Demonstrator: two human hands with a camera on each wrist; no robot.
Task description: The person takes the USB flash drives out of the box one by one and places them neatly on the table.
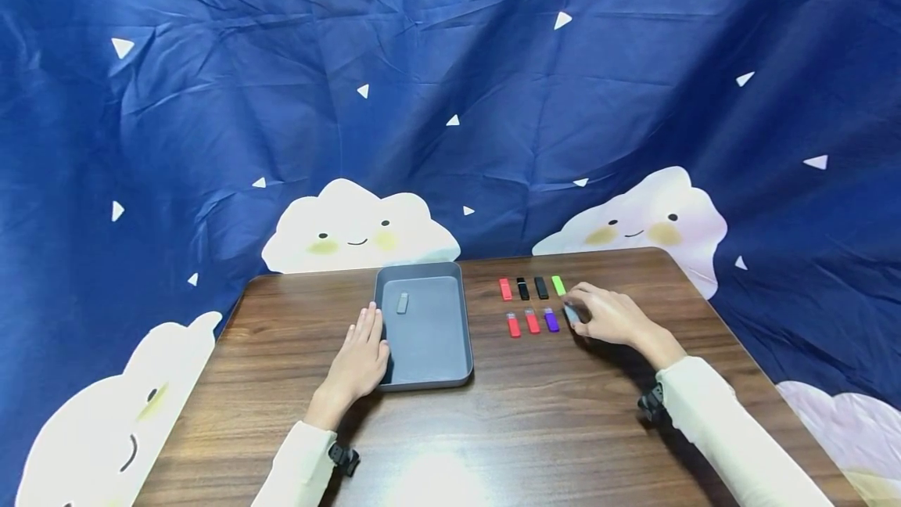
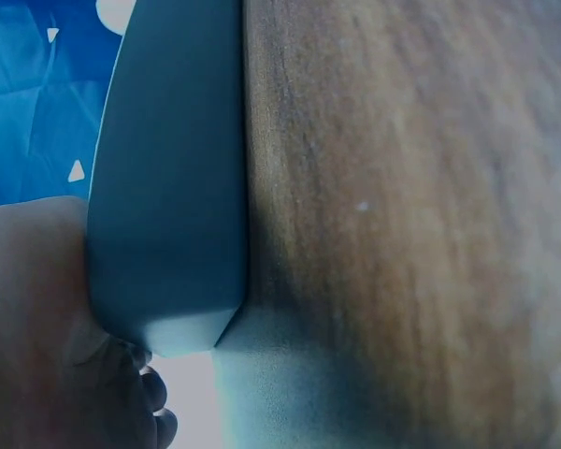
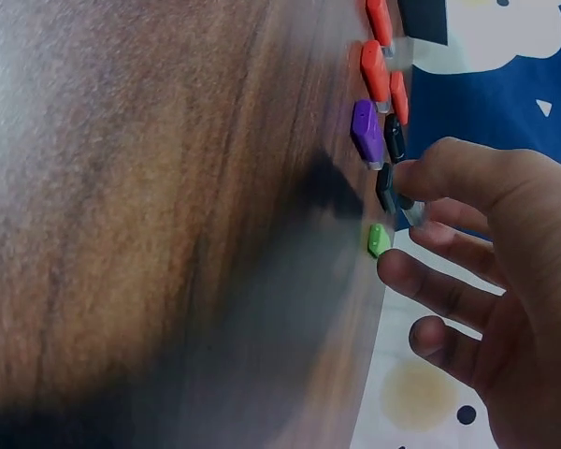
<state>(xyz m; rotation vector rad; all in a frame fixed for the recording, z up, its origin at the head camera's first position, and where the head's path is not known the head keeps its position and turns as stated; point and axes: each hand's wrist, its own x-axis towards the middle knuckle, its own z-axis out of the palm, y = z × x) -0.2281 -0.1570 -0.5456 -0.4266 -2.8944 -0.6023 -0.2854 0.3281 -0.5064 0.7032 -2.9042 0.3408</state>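
My left hand (image 1: 359, 357) lies with straight fingers along the left wall of a grey tray (image 1: 431, 378); the left wrist view shows it against the tray's side (image 2: 168, 187). Inside the tray, toward the back, is one grey USB flash drive (image 1: 403, 303). At the right end of the rows, my right hand (image 1: 611, 316) pinches another grey USB flash drive (image 1: 572, 314), partly hidden by the fingers. In the right wrist view its clear end (image 3: 413, 213) shows between thumb and fingers. A green flash drive (image 1: 559, 285) lies just beside that hand.
Right of the tray, more flash drives lie in two rows: a red (image 1: 505, 289), a black (image 1: 523, 289) and a dark one (image 1: 540, 287) behind; two red ones (image 1: 532, 321) and a purple one (image 1: 551, 320) in front. A blue curtain (image 1: 422, 139) hangs behind the wooden table (image 1: 549, 421).
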